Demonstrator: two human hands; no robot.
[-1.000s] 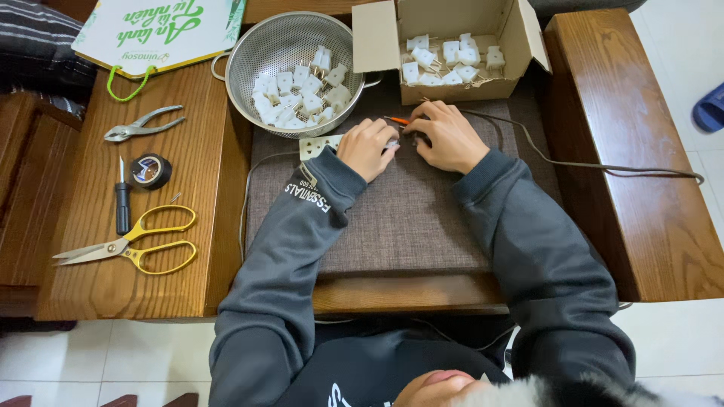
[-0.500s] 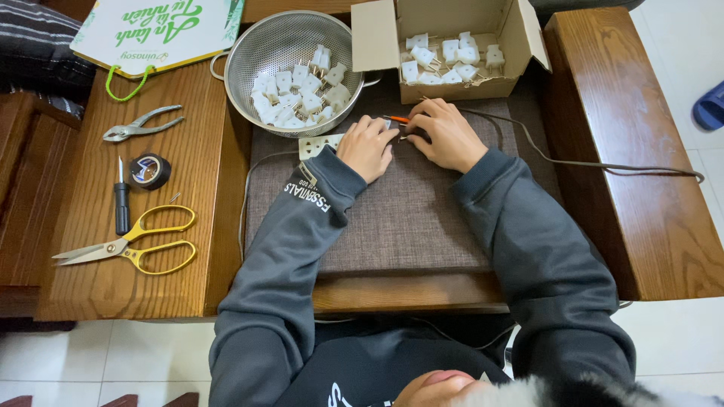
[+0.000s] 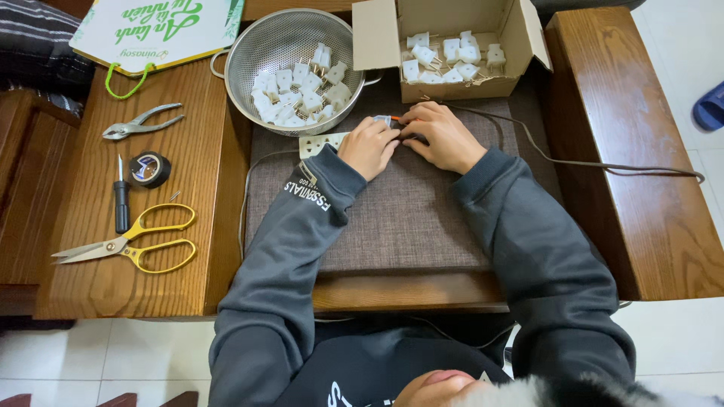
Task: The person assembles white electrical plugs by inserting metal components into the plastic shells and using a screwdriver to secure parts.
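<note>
White floor tiles (image 3: 664, 339) edge the wooden table (image 3: 633, 151). On its grey mat (image 3: 400, 218), the left hand (image 3: 367, 147) and right hand (image 3: 445, 137) close together around a small orange-tipped tool (image 3: 392, 119) over a white power strip (image 3: 320, 143). Beyond stand a metal colander (image 3: 290, 45) and a cardboard box (image 3: 452, 45) of white plugs (image 3: 302, 90). Yellow scissors (image 3: 136, 245) lie left.

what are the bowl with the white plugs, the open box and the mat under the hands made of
Colander: shiny perforated metal, probably steel, going by its sheen and fine holes.
Box: plain brown cardboard, matte, with folded flaps.
Mat: grey-brown woven fabric, judging by its visible weave.
</note>
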